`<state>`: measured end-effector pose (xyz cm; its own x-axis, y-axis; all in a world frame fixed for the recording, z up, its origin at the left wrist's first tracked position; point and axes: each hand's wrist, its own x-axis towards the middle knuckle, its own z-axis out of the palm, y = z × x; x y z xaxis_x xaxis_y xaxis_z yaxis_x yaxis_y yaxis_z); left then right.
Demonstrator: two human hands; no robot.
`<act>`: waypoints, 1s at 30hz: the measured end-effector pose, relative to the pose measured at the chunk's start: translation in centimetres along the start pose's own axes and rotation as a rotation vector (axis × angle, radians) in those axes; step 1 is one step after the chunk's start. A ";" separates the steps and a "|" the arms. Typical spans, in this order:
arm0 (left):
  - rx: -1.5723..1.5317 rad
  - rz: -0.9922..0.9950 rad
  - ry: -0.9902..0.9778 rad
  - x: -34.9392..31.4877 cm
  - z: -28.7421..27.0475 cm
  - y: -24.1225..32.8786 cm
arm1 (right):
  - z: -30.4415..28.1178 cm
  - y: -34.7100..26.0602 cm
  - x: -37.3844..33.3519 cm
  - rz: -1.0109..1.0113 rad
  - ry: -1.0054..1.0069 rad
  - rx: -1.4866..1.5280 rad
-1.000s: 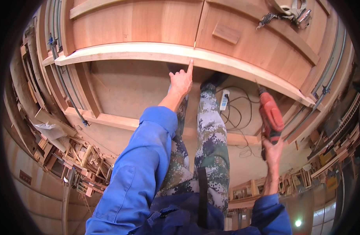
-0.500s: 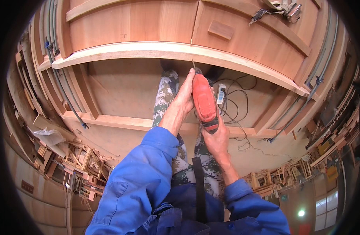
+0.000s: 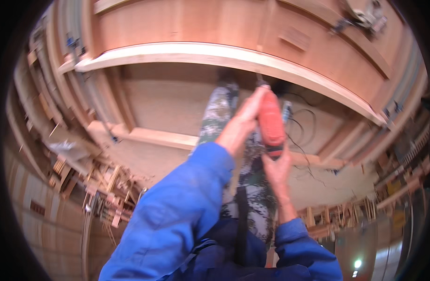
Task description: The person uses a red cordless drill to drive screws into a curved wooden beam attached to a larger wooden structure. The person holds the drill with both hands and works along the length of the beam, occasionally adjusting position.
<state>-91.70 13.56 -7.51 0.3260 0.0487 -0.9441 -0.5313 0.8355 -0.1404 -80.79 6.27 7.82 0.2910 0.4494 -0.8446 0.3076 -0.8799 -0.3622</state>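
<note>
A red power drill [image 3: 272,117] with a black rear end is held between both my hands, its bit pointing away from me. My left hand [image 3: 245,116] is closed on the drill's front part, near the chuck. At the rear, my right hand [image 3: 278,166] is wrapped round the handle. The thin bit [image 3: 259,77] reaches the near edge of a long pale wooden rail [image 3: 187,53]; blur hides whether it touches. Beyond the rail lies a reddish wood panel [image 3: 215,23].
A small wood block [image 3: 295,38] and a strap-like bundle [image 3: 364,18] lie on the panel. Bar clamps [image 3: 73,43] flank the frame. Below are a power strip [image 3: 287,111], looped black cable [image 3: 313,126] and a lower crossbar [image 3: 163,138]. Scrap wood [image 3: 109,187] is piled at left.
Both hands and the drill appear further right in the picture, and the scene has shifted right too as the view turned. The grip on the drill is the same; the picture is now blurred.
</note>
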 end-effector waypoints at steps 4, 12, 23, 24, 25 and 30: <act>0.020 0.016 -0.021 0.3 0.8 -1.9 | -0.1 2.9 0.0 -0.098 0.041 0.032; -0.022 0.045 -0.021 0.5 -0.5 -1.6 | 1.6 3.2 -0.1 -0.068 0.043 0.037; 0.072 -0.048 -0.057 -0.3 -0.9 0.2 | 3.1 1.3 -1.4 -0.061 0.114 -0.005; 0.098 -0.072 -0.048 -0.2 -0.9 0.2 | 3.0 1.6 -1.5 -0.031 0.100 -0.014; 0.097 -0.063 -0.041 -0.3 -0.9 0.0 | 3.0 1.9 -1.5 0.000 0.088 -0.024; 0.046 -0.030 -0.039 -0.5 -1.7 0.4 | 3.3 1.7 -1.2 -0.045 0.095 -0.074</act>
<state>-93.41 12.93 -7.61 0.3723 0.0439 -0.9271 -0.4847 0.8611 -0.1539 -83.63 3.67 6.91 0.3593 0.5036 -0.7857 0.3873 -0.8464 -0.3654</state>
